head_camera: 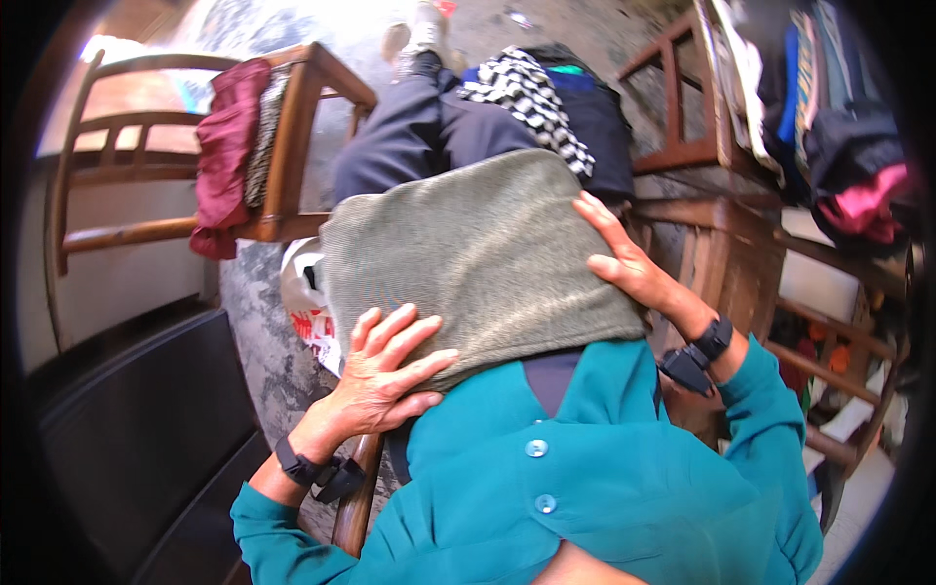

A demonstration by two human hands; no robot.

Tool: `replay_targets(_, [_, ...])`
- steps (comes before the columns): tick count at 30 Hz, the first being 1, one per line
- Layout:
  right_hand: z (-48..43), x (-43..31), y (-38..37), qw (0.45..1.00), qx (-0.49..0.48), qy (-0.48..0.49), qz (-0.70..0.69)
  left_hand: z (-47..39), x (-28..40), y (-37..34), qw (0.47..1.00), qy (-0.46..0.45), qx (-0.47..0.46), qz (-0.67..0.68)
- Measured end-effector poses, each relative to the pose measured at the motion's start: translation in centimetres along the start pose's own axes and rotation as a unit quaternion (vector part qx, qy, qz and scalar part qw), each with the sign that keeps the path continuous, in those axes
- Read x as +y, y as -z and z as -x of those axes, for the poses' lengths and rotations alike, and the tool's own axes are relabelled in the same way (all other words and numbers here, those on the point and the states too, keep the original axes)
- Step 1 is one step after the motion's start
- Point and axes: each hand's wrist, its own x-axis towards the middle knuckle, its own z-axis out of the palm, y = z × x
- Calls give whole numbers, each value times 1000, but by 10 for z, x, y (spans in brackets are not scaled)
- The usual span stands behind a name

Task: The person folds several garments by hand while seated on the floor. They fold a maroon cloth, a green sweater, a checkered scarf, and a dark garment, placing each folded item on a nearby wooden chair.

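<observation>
A folded grey-green knitted cloth or garment (468, 256) lies across my lap, over dark trousers. My left hand (387, 369) rests on its near left corner, palm down with the fingers spread. At the cloth's right edge is my right hand (621, 259), its fingertips and thumb on the fabric and a gap between them. Both wrists wear black straps with small dark devices. Just past the cloth, a black-and-white checkered cloth (530, 99) lies on dark fabric beside my legs.
A wooden chair (292, 139) at the left holds a folded maroon cloth (230, 146) and a speckled one. Beside my lap at the left is a white plastic bag (303, 281) with red print. Piled clothes (848, 153) lie at the upper right, above more wooden furniture (738, 270). A black bench (153, 439) stands lower left.
</observation>
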Motion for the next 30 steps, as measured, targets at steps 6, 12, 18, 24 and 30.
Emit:
replay_targets(6, [22, 23, -10, 850, 48, -276, -446, 8, 1, -9, 1000, 5, 10, -5])
replay_targets(12, [16, 71, -14, 806, 55, -349, -474, 9, -4, -13, 1000, 16, 10, -1])
replay_targets(18, [0, 100, -8, 774, 31, -322, -545, 5, -5, -14, 1000, 22, 14, -9])
replay_targets(24, [26, 113, 32, 679, 119, -91, -719, 0, -2, -11, 999, 37, -12, -27])
replay_targets(30, [48, 116, 46, 661, 210, -68, -718, -61, 15, 29, 986, 54, -108, 111])
